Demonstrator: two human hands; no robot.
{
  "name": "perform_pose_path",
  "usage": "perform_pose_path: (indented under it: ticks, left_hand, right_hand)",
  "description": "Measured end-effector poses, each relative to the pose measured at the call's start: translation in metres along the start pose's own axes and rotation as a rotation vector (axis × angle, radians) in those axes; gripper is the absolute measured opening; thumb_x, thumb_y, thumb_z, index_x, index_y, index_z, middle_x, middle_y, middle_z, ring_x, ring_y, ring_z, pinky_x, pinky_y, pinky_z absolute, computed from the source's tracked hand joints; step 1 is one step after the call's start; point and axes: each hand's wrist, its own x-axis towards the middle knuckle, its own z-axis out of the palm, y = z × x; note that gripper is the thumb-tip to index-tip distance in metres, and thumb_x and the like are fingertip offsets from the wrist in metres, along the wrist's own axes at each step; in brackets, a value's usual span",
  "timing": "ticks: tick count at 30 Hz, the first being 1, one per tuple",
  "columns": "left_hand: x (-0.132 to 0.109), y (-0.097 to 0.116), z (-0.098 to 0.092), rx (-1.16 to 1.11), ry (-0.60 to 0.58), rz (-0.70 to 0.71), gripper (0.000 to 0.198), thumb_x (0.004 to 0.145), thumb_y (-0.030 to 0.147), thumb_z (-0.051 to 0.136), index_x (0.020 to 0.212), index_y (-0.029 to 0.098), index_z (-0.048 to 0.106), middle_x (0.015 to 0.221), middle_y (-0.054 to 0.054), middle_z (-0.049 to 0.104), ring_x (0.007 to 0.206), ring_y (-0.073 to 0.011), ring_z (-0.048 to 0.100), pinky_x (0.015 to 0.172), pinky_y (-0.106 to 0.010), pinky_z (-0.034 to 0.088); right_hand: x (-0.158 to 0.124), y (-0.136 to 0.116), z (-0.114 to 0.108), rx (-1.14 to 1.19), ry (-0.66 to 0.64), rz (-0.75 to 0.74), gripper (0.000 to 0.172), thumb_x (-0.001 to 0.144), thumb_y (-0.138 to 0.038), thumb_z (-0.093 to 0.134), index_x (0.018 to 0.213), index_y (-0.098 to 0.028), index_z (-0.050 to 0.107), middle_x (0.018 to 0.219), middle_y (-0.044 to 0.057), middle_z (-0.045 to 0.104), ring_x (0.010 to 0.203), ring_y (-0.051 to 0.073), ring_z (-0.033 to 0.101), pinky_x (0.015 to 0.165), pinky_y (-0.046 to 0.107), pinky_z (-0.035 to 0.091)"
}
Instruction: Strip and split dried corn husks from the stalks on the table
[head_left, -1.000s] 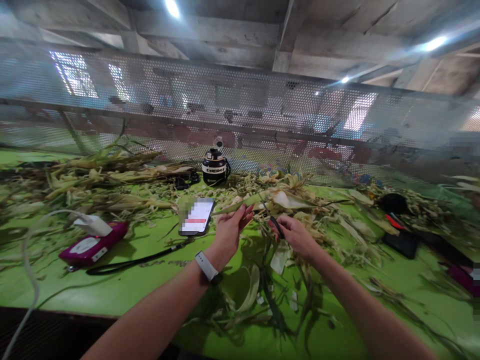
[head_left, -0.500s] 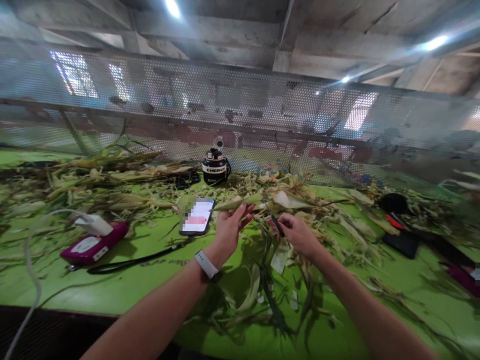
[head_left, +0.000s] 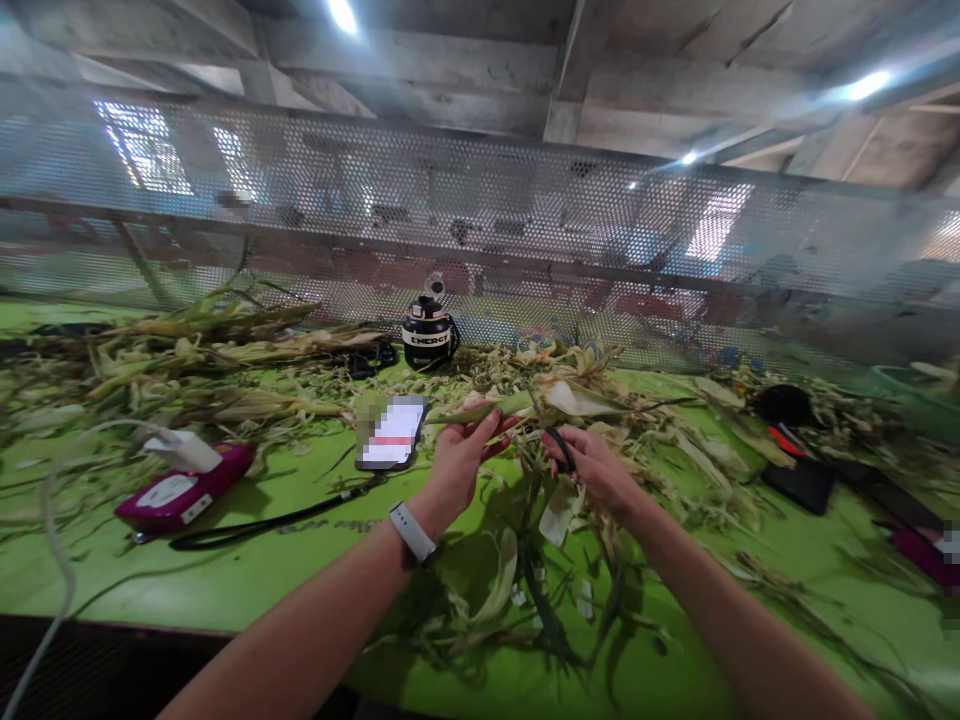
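Holding, left hand (head_left: pixel 457 455): the fingers and thumb are curling shut around one end of a long green husk (head_left: pixel 491 407), which is pointing right and slightly up, just above the table.
Right hand (head_left: pixel 594 465): it is closing in a loose fist around a small dark tool (head_left: pixel 559 447) (its working end is too small to make out), just beside the husk's far end.
Left wrist: it is wearing a white watch (head_left: pixel 411 532).
Table (head_left: pixel 225 585): bright green, it is carrying loose husk scraps under both hands.
Phone (head_left: pixel 391 434): it is lying flat just left of the left hand.
Lanyard (head_left: pixel 277 520): black, it is trailing left from the phone.
Magenta device (head_left: pixel 180 492): it is sitting well to the left.
Bottle (head_left: pixel 427 335): black, it is standing upright behind the phone.
Husk heaps (head_left: pixel 225 350): they are piling along the mesh screen (head_left: pixel 525 220).
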Motion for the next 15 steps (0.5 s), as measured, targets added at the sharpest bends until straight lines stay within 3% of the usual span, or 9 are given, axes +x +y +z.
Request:
perform_pose_path:
  ticks: [5,11,15]
  left_hand:
    - [0.000,-0.001,0.000,0.002,-0.014,-0.013,0.032,0.062,0.031,0.078,0.087,0.016,0.065,0.092,-0.006,0.071,0.087,-0.0185,0.067,0.066,-0.023,0.052]
    - [-0.001,0.001,0.002,0.010,-0.002,-0.028,0.036,0.060,0.029,0.079,0.090,0.017,0.065,0.093,-0.006,0.072,0.085,-0.0187,0.067,0.065,-0.024,0.052]
    - [0.001,0.002,0.000,0.063,0.007,-0.045,0.032,0.058,0.032,0.079,0.083,0.015,0.068,0.078,-0.003,0.071,0.065,-0.0132,0.064,0.060,-0.023,0.050]
  right_hand:
    - [-0.001,0.002,0.001,-0.005,0.016,-0.018,0.044,0.072,-0.060,0.056,0.061,-0.017,0.050,0.052,-0.003,0.052,0.046,0.008,0.036,0.045,0.022,0.026]
    - [0.007,0.006,-0.004,0.012,0.155,-0.032,0.047,0.062,-0.063,0.062,0.057,-0.019,0.046,0.049,-0.004,0.047,0.046,0.009,0.040,0.045,0.022,0.030]
    - [0.012,0.017,-0.021,-0.291,0.179,-0.031,0.042,0.068,-0.059,0.057,0.061,-0.017,0.055,0.056,0.000,0.056,0.049,0.011,0.043,0.047,0.023,0.031]
